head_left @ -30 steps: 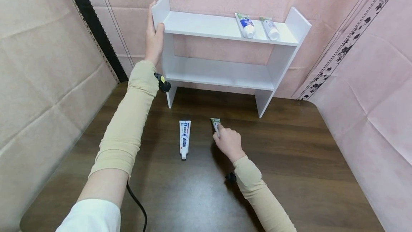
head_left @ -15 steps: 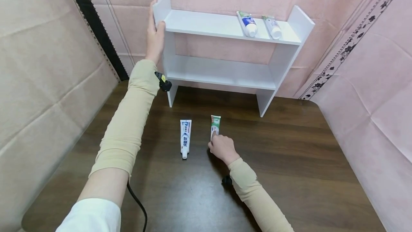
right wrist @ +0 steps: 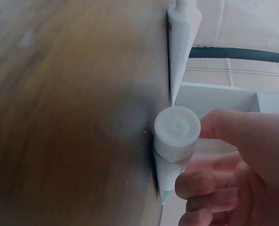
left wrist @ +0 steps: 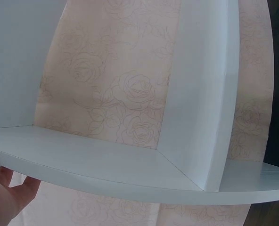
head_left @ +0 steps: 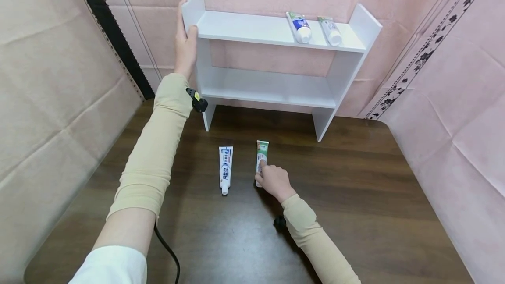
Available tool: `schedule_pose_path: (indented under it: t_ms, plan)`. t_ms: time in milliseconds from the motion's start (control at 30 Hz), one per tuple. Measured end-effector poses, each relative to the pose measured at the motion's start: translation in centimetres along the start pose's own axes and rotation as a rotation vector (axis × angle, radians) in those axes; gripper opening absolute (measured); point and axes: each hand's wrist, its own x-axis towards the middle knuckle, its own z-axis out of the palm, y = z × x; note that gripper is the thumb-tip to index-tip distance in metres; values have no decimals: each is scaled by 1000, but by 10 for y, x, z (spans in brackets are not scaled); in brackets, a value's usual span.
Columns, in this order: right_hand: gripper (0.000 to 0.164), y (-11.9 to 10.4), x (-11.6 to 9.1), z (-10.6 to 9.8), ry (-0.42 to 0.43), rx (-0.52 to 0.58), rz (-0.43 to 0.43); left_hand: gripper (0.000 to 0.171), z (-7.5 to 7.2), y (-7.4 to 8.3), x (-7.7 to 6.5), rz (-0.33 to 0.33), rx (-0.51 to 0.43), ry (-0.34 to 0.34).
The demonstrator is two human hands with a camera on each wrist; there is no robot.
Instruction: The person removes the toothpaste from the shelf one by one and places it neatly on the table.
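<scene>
My left hand (head_left: 185,51) grips the upper left side panel of a white two-tier shelf (head_left: 260,30), thumb in front and fingers round the outer side. In the left wrist view its fingers (left wrist: 28,190) show at the panel's edge. On the table, a green-and-white toothpaste tube (head_left: 262,148) lies with its cap toward me. My right hand (head_left: 275,181) pinches this tube near the cap, the index finger lying over its front. From close up, the right wrist view shows the white cap (right wrist: 177,127) beside the thumb and curled fingers. Left of it lies a blue-and-white toothpaste tube (head_left: 225,168).
Two more toothpaste tubes, one with a blue label (head_left: 300,27) and one paler (head_left: 330,32), lie on the right of the upper shelf. The lower shelf board (head_left: 268,86) is bare. Pink cloth walls surround the brown table (head_left: 375,196). A black cable (head_left: 169,249) runs by my left arm.
My right hand has lowered the green-and-white tube from a tilt to flat on the table, moving slightly left. My left hand has stayed on the shelf panel.
</scene>
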Motion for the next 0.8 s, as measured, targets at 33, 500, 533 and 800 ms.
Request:
schedule_pose_path:
  t_ms: [33,500,533,800]
  plan:
    - [23,0,0,-1,-5,5,2,62,0,0,0,-1,3,2]
    - [44,25,23,-43,-32,28,7,61,0,2,-3,7,21,-4]
    - [46,27,25,-51,-19,31,7,61,1,2,-3,5,21,-4]
    - [55,34,50,-137,138,57,-13,62,-1,2,-3,9,5,-3]
